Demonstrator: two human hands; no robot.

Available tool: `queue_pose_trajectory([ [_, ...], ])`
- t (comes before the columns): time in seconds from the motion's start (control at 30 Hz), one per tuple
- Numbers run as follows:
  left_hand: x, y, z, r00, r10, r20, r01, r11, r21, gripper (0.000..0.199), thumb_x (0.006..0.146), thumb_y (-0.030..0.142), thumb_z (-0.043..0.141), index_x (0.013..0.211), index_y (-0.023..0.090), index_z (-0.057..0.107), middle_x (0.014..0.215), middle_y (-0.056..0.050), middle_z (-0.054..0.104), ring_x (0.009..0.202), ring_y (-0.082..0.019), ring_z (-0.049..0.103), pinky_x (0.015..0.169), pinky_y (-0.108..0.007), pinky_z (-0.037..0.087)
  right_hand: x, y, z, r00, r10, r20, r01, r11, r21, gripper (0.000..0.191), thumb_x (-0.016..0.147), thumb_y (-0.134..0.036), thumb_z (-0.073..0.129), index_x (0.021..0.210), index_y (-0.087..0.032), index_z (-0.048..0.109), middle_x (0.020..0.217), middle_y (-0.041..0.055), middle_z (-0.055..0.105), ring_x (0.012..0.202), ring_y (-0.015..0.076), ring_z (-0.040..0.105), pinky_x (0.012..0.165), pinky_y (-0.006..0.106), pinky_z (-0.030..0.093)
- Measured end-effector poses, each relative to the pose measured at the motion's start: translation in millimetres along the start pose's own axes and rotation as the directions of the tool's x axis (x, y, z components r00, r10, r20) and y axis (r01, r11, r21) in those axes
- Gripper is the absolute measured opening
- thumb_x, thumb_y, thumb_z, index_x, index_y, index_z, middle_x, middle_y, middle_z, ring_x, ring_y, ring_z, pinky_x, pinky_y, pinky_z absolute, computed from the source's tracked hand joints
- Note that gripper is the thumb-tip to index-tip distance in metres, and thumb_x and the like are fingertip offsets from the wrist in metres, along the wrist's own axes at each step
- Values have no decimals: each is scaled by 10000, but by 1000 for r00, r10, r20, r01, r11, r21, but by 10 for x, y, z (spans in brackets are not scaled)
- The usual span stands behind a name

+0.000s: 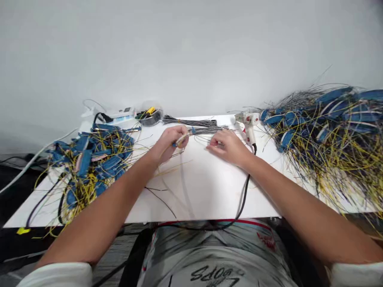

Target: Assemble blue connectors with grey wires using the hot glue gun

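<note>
My left hand (172, 142) is closed around a small curved blue-and-tan piece (181, 140) with thin wires trailing from it, above the white table. The fingers cover part of the piece. To its right, my right hand (226, 146) is curled, thumb and fingertips close together, at the near side of a bundle of thin black wires (206, 130). Fine dark wires run between the two hands; whether the right fingertips pinch one is too small to make out. Behind lies a second black wire bundle (190, 122), tied with a band.
A white glue gun (250, 126) stands at the back right, its black cord crossing to the front edge. Wired blue pieces are heaped at left (112, 162) and right (336, 113). A power strip (122, 115) and a round container (151, 118) sit back left. Loose wires (161, 199) lie in front.
</note>
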State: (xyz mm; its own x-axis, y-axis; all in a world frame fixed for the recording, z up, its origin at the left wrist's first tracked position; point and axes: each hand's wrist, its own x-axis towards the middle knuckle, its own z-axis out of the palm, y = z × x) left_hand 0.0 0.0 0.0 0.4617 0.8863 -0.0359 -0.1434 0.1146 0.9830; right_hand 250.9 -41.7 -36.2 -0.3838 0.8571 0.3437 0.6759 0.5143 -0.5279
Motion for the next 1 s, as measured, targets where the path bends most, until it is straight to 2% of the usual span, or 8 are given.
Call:
queue_pose_trajectory([
  [0.1, -47, 84, -49, 988, 29, 149, -4, 987, -160, 482, 811, 443, 766, 589, 199, 415, 528, 33, 334, 511, -101, 316, 498, -247, 299, -16, -27, -1, 999, 47, -18, -47, 998, -28, 251, 875, -405, 827, 923, -217, 668, 1000, 70, 657, 1023, 279, 571, 964, 411, 407],
  [0.17, -60, 86, -54, 986, 48, 162, -20, 984, -175, 502, 811, 478, 788, 608, 195, 426, 547, 39, 335, 521, -96, 317, 501, -242, 300, -21, -53, -13, 997, 61, -50, -63, 998, -23, 282, 859, -420, 838, 953, -220, 663, 1022, 73, 655, 1039, 285, 575, 967, 416, 419],
  [0.37, -12, -64, 7, 998, -12, -60, 20, 991, 135, 378, 802, 439, 869, 794, 161, 613, 669, 21, 538, 535, -57, 414, 482, -189, 268, -10, -70, -34, 980, 110, -169, -120, 992, -50, 234, 1022, -452, 622, 990, -229, 689, 1030, 77, 688, 1073, 288, 596, 1026, 458, 419],
  [0.53, -4, -118, -7, 998, 8, -68, 8, 972, 234, 293, 870, 420, 788, 847, 174, 632, 713, 8, 630, 513, -54, 430, 471, -192, 269, -22, -29, -20, 970, 202, -138, -226, 955, -190, 450, 912, -597, 745, 1180, -235, 752, 1163, 114, 676, 1204, 368, 575, 1072, 553, 403],
  [0.7, -54, -141, -14, 999, 40, 11, -41, 910, 413, 246, 910, 403, 754, 867, 173, 679, 657, 28, 571, 502, -62, 398, 480, -217, 269, -36, -49, -1, 987, 141, -79, -152, 975, -165, 473, 825, -626, 839, 1111, -252, 781, 1074, 94, 664, 1131, 347, 586, 1034, 531, 404],
  [0.77, -74, -148, -3, 991, 44, 127, -99, 881, 463, 231, 922, 389, 751, 864, 169, 709, 769, -15, 655, 611, -90, 525, 560, -232, 388, -31, -48, 18, 993, 115, -38, -118, 986, -118, 334, 854, -496, 848, 1075, -254, 786, 1017, 75, 669, 1060, 312, 593, 988, 480, 410],
  [0.87, -89, -156, 27, 954, 91, 287, -228, 840, 492, 199, 936, 369, 743, 870, 181, 735, 1076, -84, 763, 949, -172, 696, 852, -315, 543, -9, -42, 56, 997, 72, 2, -72, 996, -51, 56, 912, -254, 755, 955, -241, 788, 895, 42, 675, 945, 252, 594, 919, 405, 386],
  [1.0, -94, -162, 61, 922, 80, 379, -282, 808, 518, 201, 960, 376, 712, 877, 194, 721, 1364, -102, 741, 1326, -253, 655, 1181, -442, 460, 32, -63, 101, 997, 78, -2, -78, 996, -39, 86, 912, -158, 693, 874, -203, 756, 830, 34, 704, 871, 220, 584, 861, 371, 350],
])
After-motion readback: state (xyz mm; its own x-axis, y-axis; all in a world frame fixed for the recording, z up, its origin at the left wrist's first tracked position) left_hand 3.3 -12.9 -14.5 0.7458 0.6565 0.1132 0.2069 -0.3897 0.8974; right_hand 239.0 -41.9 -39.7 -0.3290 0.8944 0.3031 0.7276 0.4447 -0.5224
